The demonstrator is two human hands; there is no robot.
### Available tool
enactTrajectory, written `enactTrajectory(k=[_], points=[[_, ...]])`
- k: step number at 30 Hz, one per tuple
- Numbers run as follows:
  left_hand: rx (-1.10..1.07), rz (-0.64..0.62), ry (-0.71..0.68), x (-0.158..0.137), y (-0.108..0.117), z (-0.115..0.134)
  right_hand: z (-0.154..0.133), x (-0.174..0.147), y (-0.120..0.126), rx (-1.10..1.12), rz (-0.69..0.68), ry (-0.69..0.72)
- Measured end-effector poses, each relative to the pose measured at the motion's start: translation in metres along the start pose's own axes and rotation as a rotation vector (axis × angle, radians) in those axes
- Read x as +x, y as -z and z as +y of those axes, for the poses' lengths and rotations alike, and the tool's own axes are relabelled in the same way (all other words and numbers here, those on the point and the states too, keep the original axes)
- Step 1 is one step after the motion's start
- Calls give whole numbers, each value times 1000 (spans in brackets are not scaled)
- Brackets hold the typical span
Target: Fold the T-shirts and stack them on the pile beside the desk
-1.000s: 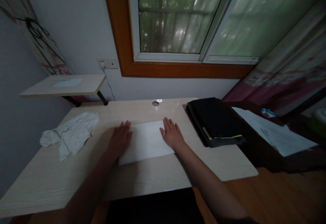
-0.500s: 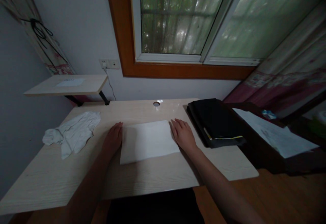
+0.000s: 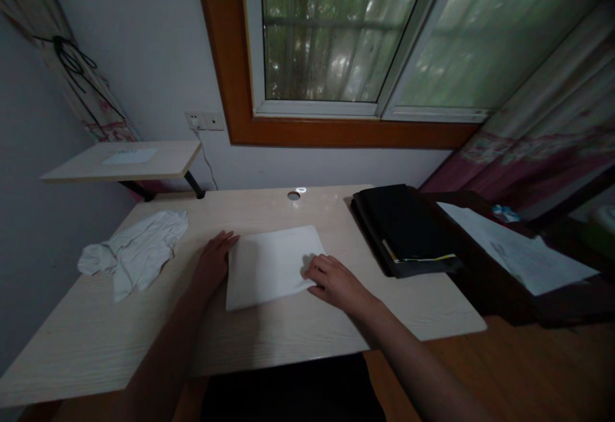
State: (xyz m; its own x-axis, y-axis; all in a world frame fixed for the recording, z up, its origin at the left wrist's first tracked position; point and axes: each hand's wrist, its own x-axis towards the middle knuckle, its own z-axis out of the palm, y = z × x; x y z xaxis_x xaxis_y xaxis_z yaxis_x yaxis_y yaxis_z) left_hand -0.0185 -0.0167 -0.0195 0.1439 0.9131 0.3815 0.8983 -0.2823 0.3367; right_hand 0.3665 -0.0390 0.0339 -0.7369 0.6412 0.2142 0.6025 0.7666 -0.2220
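Note:
A white rectangular sheet (image 3: 266, 265) lies flat on the pale wooden desk in front of me; I cannot tell whether it is paper or thin cloth. My left hand (image 3: 216, 259) rests at its upper left corner, fingers stretched out, with the fingertips on the edge. Over its lower right part is my right hand (image 3: 331, 281), fingers loosely bent and thumb a little apart, the tips at or just above the surface. This hand hides the sheet's lower right corner.
On the left of the desk (image 3: 158, 339) lies a crumpled white cloth (image 3: 139, 249), below a small raised shelf (image 3: 168, 159). Black folders (image 3: 403, 227) are stacked on the right. Beyond them, a large paper (image 3: 514, 249) lies on a dark surface. A window is behind the desk.
My right hand has moved left and toward me from the sheet's right edge onto its lower right part, its fingers bending. My left fingertips have shifted slightly right onto the edge.

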Motion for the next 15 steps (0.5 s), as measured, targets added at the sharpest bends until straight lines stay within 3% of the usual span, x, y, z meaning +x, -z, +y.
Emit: enactTrajectory(k=[8, 15], points=[[-121, 50, -25, -3, 8, 7, 31, 3, 4, -120, 54, -197], [-210, -70, -129, -10, 18, 22, 63, 8, -7, 33, 291, -412]])
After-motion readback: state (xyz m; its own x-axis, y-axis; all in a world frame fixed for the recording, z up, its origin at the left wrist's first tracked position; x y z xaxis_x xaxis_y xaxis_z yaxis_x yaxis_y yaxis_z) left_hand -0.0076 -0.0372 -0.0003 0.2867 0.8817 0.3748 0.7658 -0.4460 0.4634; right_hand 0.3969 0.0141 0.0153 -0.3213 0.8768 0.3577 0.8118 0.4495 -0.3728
